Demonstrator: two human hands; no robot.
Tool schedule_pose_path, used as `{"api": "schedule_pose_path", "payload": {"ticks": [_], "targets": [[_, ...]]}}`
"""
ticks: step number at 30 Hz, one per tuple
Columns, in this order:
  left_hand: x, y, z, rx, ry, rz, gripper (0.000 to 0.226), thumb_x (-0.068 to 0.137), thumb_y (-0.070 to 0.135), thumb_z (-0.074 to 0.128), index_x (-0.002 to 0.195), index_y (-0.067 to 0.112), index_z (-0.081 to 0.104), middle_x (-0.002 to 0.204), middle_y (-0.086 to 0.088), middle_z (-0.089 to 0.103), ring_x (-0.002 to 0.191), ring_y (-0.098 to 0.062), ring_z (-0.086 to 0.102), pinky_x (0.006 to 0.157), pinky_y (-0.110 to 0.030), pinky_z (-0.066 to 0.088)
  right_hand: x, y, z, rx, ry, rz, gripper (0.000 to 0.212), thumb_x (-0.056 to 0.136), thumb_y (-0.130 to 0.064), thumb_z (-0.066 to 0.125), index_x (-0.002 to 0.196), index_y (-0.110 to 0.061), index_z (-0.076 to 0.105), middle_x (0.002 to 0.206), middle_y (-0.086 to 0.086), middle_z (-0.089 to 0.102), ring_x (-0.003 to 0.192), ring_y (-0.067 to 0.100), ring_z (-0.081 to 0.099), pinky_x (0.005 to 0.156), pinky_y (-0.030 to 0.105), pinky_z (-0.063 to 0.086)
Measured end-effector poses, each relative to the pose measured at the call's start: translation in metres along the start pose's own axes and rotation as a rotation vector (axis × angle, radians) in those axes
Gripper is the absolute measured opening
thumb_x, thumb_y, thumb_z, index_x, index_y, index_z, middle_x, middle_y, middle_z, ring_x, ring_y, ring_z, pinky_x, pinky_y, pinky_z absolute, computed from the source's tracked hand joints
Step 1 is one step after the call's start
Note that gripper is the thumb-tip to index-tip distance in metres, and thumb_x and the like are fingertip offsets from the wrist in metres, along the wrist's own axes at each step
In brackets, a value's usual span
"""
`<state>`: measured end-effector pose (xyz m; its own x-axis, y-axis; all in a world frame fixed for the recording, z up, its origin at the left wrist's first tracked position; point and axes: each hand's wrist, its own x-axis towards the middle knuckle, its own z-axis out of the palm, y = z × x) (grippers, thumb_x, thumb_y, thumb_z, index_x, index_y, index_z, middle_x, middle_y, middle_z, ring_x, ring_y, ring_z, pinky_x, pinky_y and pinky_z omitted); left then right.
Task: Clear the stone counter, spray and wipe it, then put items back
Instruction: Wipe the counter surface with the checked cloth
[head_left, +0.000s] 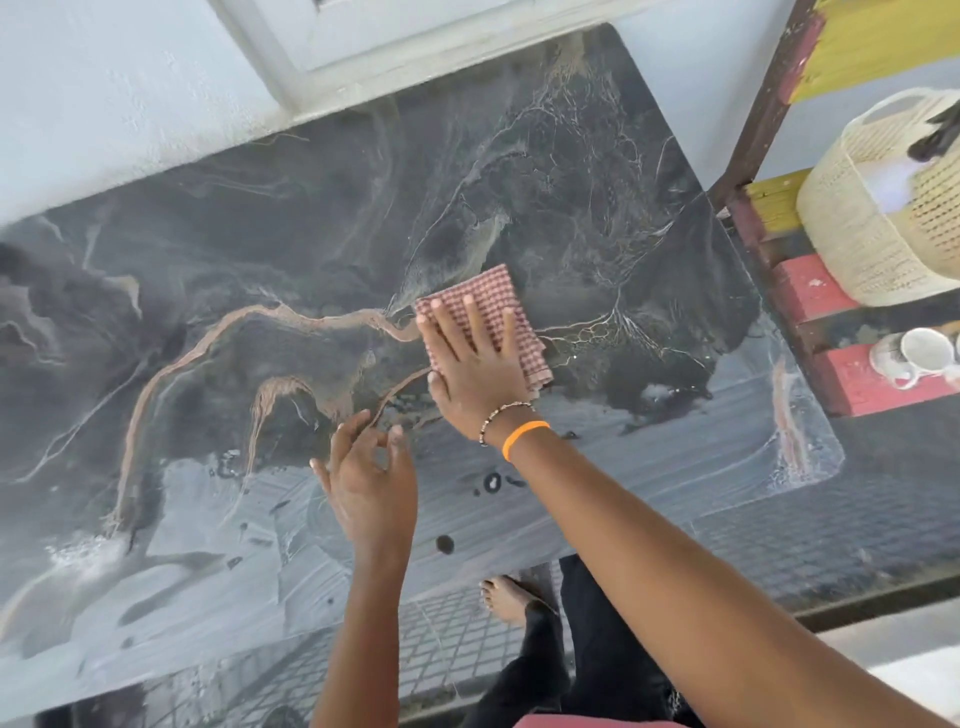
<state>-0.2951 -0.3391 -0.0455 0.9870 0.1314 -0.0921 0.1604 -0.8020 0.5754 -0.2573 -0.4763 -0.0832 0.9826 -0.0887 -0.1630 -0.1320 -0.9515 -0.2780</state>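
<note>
You were in the wiping step: the table was already bare of items, wet across most of its dark stone, with brown streams of dirty water running over its middle and pale, streaky film along the near edge. Your right hand lay flat and spread on the folded checked cloth, pressing it down near the middle of the table, somewhat toward the right edge; the fingers were stretched out over the cloth, not curled around it. Your left hand hovered loose and unclenched just nearer to you, fingers bent, grasping nothing; whether its fingertips touched the wet stone I could not tell. Off the right edge, on the red and yellow shelf, stood a woven basket and white cups, probably the cleared things waiting to go back. By my reading the wiping was far from done, since the muddy streams on the left half and the far side looked untouched. The next move called for firm, flat pressure on the cloth, drawing the dirty water toward one edge instead of spreading it, and likely a rinse or refold of the cloth before it smeared. A bare foot showed below the near edge, so runoff could wet the floor there.
</note>
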Motion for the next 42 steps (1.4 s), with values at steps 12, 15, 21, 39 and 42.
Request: {"api": "schedule_pose_path", "payload": {"ticks": [12, 15, 21, 39, 42], "targets": [[-0.044, -0.021, 0.002, -0.069, -0.314, 0.172, 0.063, 0.081, 0.01, 0.068, 0.137, 0.013, 0.039, 0.149, -0.003, 0.03, 0.144, -0.025, 0.014, 0.117, -0.049, 0.013, -0.06, 0.045, 0.001, -0.181, -0.013, -0.197, 0.065, 0.087, -0.041, 0.03, 0.149, -0.032, 0.012, 0.159, -0.01, 0.014, 0.148, 0.022, 0.012, 0.117, 0.055, 0.003], [-0.047, -0.018, 0.012, -0.001, -0.379, 0.258, 0.078, 0.08, 0.024, 0.071, 0.144, 0.017, 0.028, 0.156, 0.002, 0.017, 0.146, -0.02, -0.003, 0.118, -0.04, -0.001, -0.065, 0.101, -0.016, -0.17, 0.01, 0.026, 0.067, 0.082, -0.044, 0.017, 0.149, -0.035, 0.012, 0.159, -0.012, 0.015, 0.147, 0.022, 0.013, 0.117, 0.054, 0.005], [-0.048, -0.026, 0.021, 0.102, -0.398, 0.298, 0.09, 0.079, 0.038, 0.069, 0.148, 0.021, 0.014, 0.158, 0.004, 0.004, 0.146, -0.02, -0.01, 0.118, -0.04, -0.004, -0.091, 0.189, -0.038, -0.084, 0.115, 0.411, 0.068, 0.082, -0.041, 0.024, 0.149, -0.032, 0.018, 0.158, -0.008, 0.017, 0.147, 0.025, 0.014, 0.115, 0.057, 0.007], [-0.032, -0.055, -0.018, -0.191, -0.285, 0.181, 0.061, 0.089, 0.006, 0.055, 0.144, 0.012, 0.029, 0.153, -0.002, 0.026, 0.146, -0.023, 0.003, 0.119, -0.045, 0.012, -0.094, -0.004, 0.027, -0.039, 0.075, 0.316, 0.067, 0.088, -0.037, 0.025, 0.151, -0.024, 0.004, 0.161, -0.001, 0.007, 0.147, 0.033, 0.006, 0.111, 0.065, 0.001], [-0.031, -0.074, -0.034, -0.163, -0.236, 0.136, 0.059, 0.089, -0.006, 0.047, 0.144, 0.007, 0.029, 0.152, -0.006, 0.026, 0.146, -0.025, 0.006, 0.118, -0.046, 0.013, -0.088, -0.07, 0.042, -0.037, 0.041, 0.2, 0.067, 0.09, -0.037, 0.027, 0.151, -0.023, 0.004, 0.161, -0.001, 0.005, 0.147, 0.033, 0.006, 0.111, 0.064, 0.0]]}}
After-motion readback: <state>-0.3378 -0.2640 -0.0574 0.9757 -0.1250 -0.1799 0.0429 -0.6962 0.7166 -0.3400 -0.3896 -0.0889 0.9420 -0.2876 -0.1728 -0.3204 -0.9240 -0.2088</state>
